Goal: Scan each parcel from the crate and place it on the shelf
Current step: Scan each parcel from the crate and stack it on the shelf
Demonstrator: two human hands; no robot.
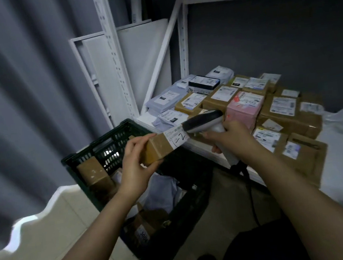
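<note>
My left hand (135, 166) grips a small brown cardboard parcel (159, 147) above the dark green crate (104, 147), its white label turned toward the right. My right hand (229, 138) holds a grey handheld scanner (202, 122) by its handle, the scanner's head almost touching the label's end. The crate sits on the floor at the left of the shelf and holds several more parcels, among them a brown box (92, 171) and a grey mailer bag (162, 192). The white shelf (145, 119) carries several labelled boxes and bags.
A pink box (242, 106) stands among brown cartons on the shelf just behind the scanner. White shelf posts (115, 57) and leaning white panels rise behind the crate. A grey curtain hangs at the left. The scanner's black cable (251, 195) drops toward the floor.
</note>
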